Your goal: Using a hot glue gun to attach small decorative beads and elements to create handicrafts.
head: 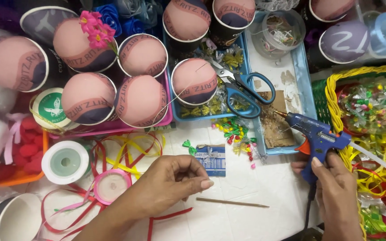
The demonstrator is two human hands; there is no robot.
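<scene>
My right hand point(336, 192) grips a blue hot glue gun point(316, 138) with an orange trigger, its nozzle pointing up-left over a glue-stained card on a light blue tray point(307, 85). My left hand point(170, 178) rests on the white table with fingers curled; whether it pinches something small I cannot tell. Just beyond its fingertips lies a small blue card with a silver bow point(211, 158). A thin wooden stick point(233, 203) lies on the table between my hands.
Several paper cups topped with pink domes point(139, 100) fill a pink tray and a blue tray. Blue-handled scissors point(242, 91) lie nearby. Ribbon spools point(65, 161), red and yellow ribbons, small bows and a yellow-green basket point(331, 102) surround the work area.
</scene>
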